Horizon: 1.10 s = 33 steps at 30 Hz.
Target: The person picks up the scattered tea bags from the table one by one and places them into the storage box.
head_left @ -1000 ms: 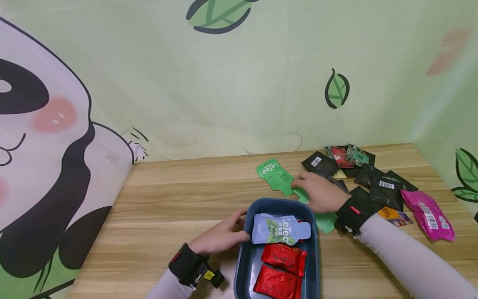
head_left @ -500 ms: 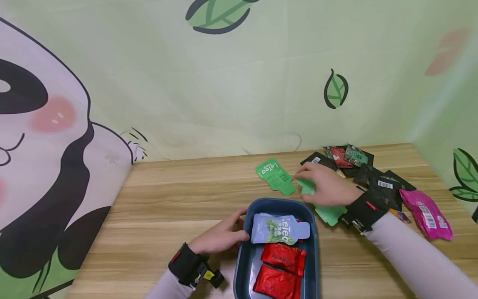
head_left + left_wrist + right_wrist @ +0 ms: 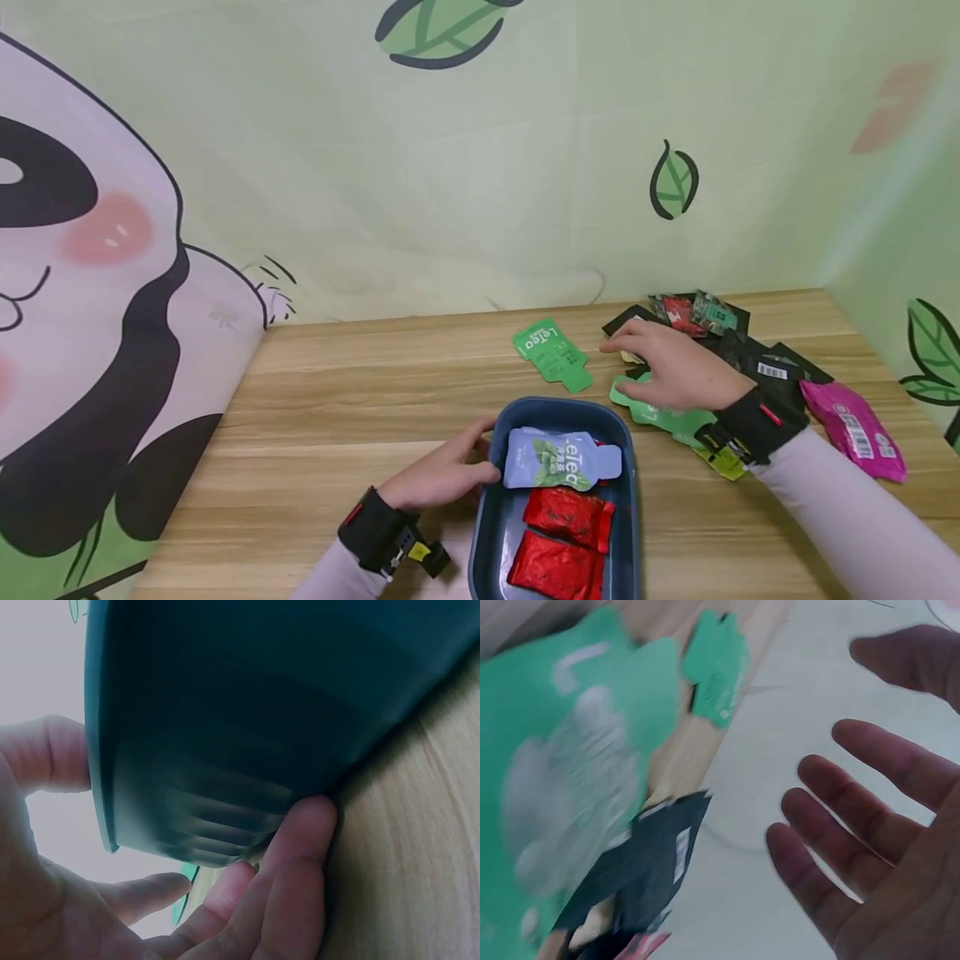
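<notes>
While black packets (image 3: 776, 371) crowd the back right corner of the tabletop (image 3: 360, 400), a small red packet (image 3: 681, 317) lies among them by the back edge, and a pink packet (image 3: 853, 432) rests toward the right edge. Farther left, 1 green packet (image 3: 552, 354) lies flat near the back edge, apart from the heap. Several overlapping green packets (image 3: 648, 412) sit in front of the black ones, a yellow packet (image 3: 723, 462) poking out beside them; the right hand and its wrist strap (image 3: 768, 417) hide part of this pile. A dark blue tray (image 3: 497, 533) stands toward the front of the tabletop, holding a light blue pouch (image 3: 551, 458) and, nearer the front, 2 red packets (image 3: 566, 512).

The right hand (image 3: 678, 362), reaching in from the right, is palm down above the green packets, fingers spread and clear of everything, with nothing in its grasp. The left hand (image 3: 442, 475) grips the tray's left side, its thumb over the rim and its other fingers low against the outer wall.
</notes>
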Motion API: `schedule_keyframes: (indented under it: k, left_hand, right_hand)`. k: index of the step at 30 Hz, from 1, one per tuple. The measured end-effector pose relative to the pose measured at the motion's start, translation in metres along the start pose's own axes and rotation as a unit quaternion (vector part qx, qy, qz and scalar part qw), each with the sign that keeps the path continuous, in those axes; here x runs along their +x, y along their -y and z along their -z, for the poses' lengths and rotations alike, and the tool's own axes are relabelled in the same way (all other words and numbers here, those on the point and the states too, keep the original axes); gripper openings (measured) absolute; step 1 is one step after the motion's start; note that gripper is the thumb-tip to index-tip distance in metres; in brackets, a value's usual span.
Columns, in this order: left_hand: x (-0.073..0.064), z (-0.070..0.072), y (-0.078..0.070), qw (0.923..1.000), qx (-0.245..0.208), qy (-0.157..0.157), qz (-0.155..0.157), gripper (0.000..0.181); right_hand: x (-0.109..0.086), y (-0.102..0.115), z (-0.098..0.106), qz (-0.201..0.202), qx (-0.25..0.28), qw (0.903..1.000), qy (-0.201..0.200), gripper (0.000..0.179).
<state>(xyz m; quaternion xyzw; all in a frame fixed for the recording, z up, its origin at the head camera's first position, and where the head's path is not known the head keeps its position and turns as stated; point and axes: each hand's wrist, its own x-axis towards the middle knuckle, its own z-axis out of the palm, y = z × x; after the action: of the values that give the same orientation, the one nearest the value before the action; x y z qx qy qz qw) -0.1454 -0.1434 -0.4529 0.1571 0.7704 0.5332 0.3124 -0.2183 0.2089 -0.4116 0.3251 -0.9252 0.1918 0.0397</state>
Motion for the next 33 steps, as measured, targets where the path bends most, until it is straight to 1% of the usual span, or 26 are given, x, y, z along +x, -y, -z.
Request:
schedule_keyframes:
  k: [3, 7, 10, 17, 22, 29, 33]
  left_hand:
    - [0.001, 0.000, 0.001, 1.0000, -0.004, 0.001, 0.001, 0.072]
    - [0.000, 0.000, 0.001, 0.9999, -0.009, 0.001, 0.005, 0.073]
    - [0.000, -0.001, 0.001, 0.9999, -0.008, 0.002, 0.007, 0.073]
    - [0.001, -0.001, 0.002, 0.9999, -0.008, 0.000, 0.007, 0.072]
    - [0.002, -0.001, 0.002, 0.9999, -0.010, -0.001, 0.006, 0.073]
    - [0.002, -0.001, 0.001, 0.9999, -0.004, -0.002, 0.009, 0.071]
    - [0.002, -0.001, 0.002, 0.9999, -0.006, -0.002, 0.008, 0.072]
  right_hand:
    - [-0.010, -0.007, -0.002, -0.019, -0.016, 0.9995, 0.019, 0.056]
    - [-0.023, -0.016, -0.008, -0.042, -0.032, 0.9981, 0.032, 0.061]
    - [-0.032, -0.021, -0.014, -0.053, -0.045, 0.9970, 0.032, 0.063]
    - [-0.049, -0.027, -0.025, -0.062, -0.069, 0.9954, 0.023, 0.070]
    - [-0.052, -0.027, -0.028, -0.064, -0.080, 0.9945, 0.023, 0.076]
    - [-0.052, -0.024, -0.028, -0.060, -0.090, 0.9940, 0.018, 0.070]
    - [-0.050, -0.019, -0.024, -0.052, -0.091, 0.9945, 0.003, 0.067]
